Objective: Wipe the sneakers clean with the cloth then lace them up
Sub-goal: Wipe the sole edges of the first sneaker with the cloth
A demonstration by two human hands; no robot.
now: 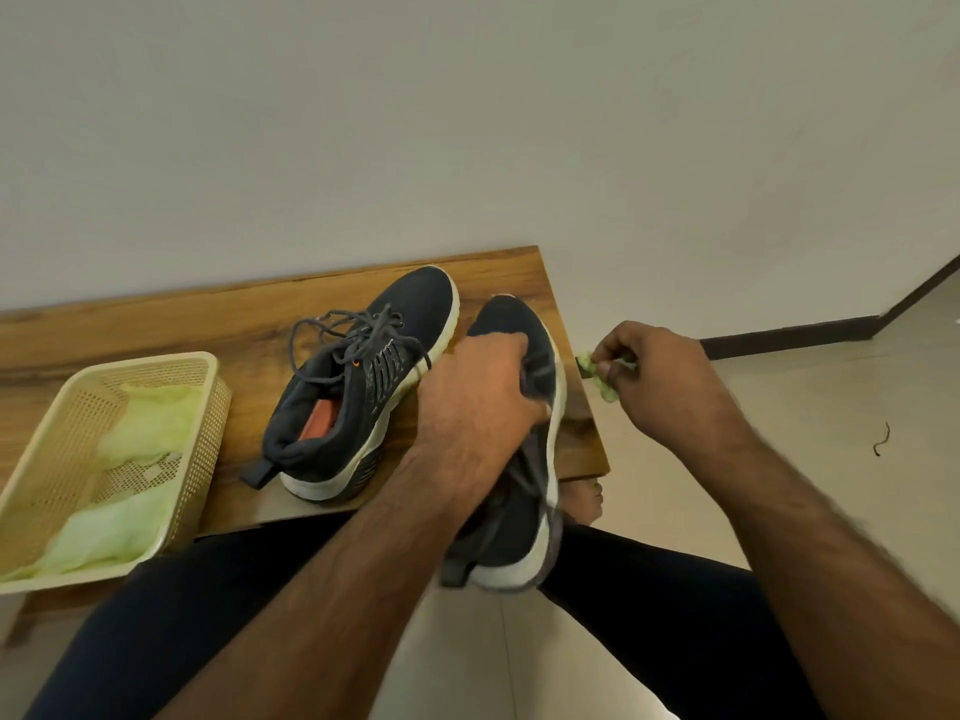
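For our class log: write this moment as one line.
left hand: grips right sneaker | right hand: pinches green cloth | left sneaker: on table

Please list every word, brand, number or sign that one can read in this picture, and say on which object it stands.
There is no readable text.
The sneaker on the table shows only grey stripes and a small orange mark on its side, no letters.
The sneaker in the left hand is blurred; no label can be seen.
The basket and cloth bear no writing.

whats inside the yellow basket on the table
Pale green cloths lie inside the basket, bunched along its floor. Whatever sits beneath them is covered.
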